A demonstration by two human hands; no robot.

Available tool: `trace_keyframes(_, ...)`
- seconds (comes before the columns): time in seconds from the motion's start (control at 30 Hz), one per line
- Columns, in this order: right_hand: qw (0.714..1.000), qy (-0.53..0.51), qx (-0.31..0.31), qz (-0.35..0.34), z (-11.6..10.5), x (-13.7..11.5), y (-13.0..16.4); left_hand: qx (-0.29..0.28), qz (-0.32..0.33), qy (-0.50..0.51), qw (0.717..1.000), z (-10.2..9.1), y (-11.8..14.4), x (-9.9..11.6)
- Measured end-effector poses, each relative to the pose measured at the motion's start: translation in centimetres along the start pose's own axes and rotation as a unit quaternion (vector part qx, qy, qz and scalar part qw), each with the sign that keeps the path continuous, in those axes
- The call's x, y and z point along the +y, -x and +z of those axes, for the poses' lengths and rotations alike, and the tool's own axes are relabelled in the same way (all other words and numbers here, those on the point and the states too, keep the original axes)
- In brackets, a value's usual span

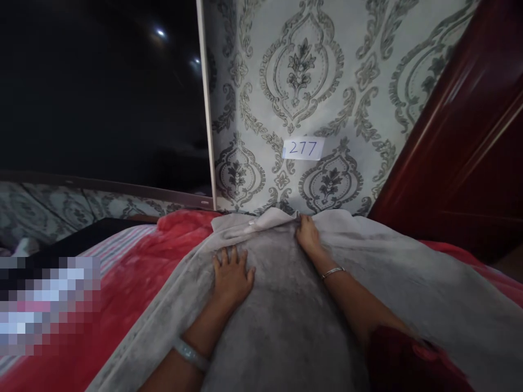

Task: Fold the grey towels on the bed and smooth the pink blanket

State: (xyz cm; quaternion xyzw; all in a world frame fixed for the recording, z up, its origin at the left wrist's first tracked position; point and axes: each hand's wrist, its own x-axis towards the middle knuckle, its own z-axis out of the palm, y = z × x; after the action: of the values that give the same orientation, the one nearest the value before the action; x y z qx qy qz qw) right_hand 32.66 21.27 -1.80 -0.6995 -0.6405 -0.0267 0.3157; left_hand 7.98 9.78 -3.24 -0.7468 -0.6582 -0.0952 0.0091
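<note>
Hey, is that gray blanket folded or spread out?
Spread, mostly: the gray blanket lies wide over the red cloth, far edge rumpled at the right hand.

A white label (303, 148) marked 277 is stuck to patterned wallpaper (302, 71), which is flanked by a black screen (102, 98) and a glossy dark-red panel (453, 141).

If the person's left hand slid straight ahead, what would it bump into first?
Probably the pale, bunched edge of the grey blanket, just ahead of the spread left hand. The patterned wall shows beyond, though its distance is hard to judge.
</note>
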Motion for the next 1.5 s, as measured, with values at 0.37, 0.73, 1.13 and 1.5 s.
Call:
trace_keyframes(0.37,0.98,0.123,-0.127,-0.088,0.1,-13.2,-2.1,0.083,-0.038,0.13,0.987,-0.4,-0.5,-1.2)
trace_keyframes(0.73,0.974,0.122,-0.154,-0.116,0.5,-11.0,0.4,0.084,-0.024,0.109,0.99,-0.3,-0.4,-1.0)
trace_keyframes(1.13,0.955,-0.083,-0.13,-0.253,6.8,-13.1,-3.4,0.041,-0.127,0.149,0.98,-0.2,-0.8,-1.0)
trace_keyframes(1.5,0.945,0.032,-0.231,-0.227,3.5,-8.7,6.7,0.034,-0.162,0.159,0.973,-1.2,-1.5,-1.4)
